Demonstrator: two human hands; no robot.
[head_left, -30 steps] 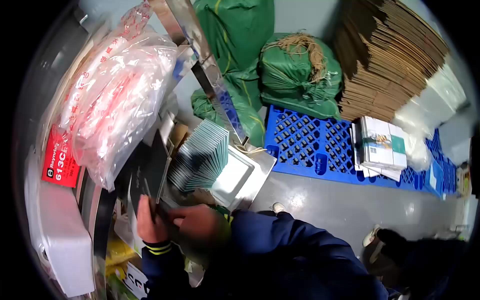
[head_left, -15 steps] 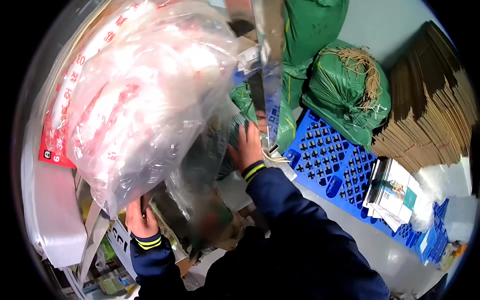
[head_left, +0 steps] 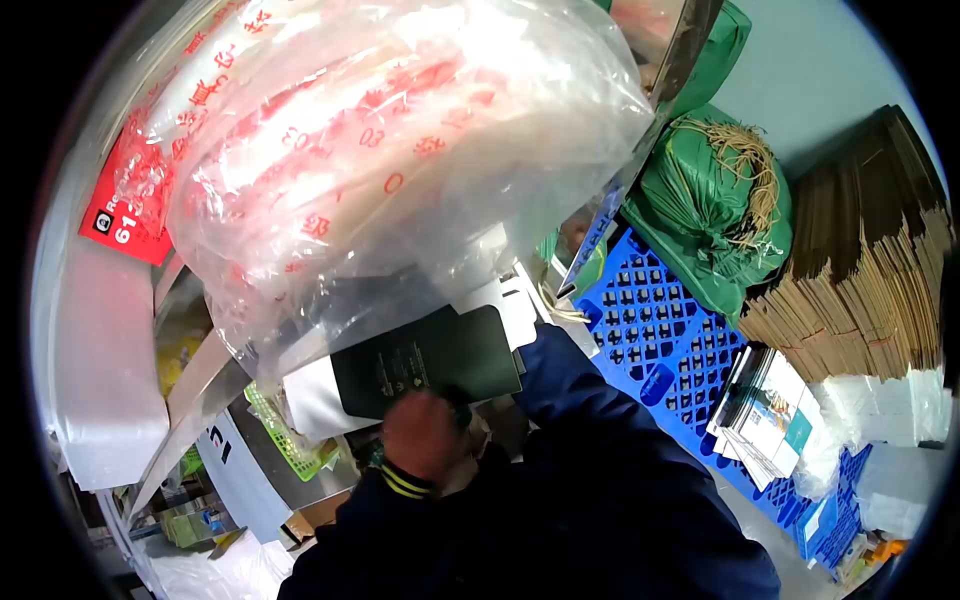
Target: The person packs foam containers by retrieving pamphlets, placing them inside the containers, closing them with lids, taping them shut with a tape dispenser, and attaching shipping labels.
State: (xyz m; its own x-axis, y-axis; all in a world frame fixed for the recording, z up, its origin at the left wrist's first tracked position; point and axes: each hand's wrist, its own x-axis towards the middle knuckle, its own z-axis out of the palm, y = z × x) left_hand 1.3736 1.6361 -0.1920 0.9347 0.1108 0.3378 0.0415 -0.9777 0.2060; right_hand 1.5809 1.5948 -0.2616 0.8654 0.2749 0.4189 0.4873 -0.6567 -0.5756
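A dark green and white flat card piece (head_left: 430, 350), like an unfolded box with small print, lies tilted in front of my body. My left hand (head_left: 425, 435) is blurred at its lower edge; its fingers cannot be made out, nor whether they grip the card. The right sleeve (head_left: 565, 370) reaches to the card's right end, where my right hand is hidden behind card and plastic. Above it bulges a large clear plastic bag (head_left: 400, 150) with red printing, overlapping the card's upper edge.
A metal shelf post (head_left: 600, 215) stands at upper right. Beyond it are a blue plastic pallet (head_left: 640, 300), a green sack (head_left: 700, 190) with twine, stacked cardboard (head_left: 860, 290) and booklets (head_left: 775, 410). A light green basket (head_left: 290, 435) sits on a lower shelf at left.
The green and white card piece has come into view before my body. My left hand has moved right and down; my right hand has gone out of sight. The bag now spreads further right.
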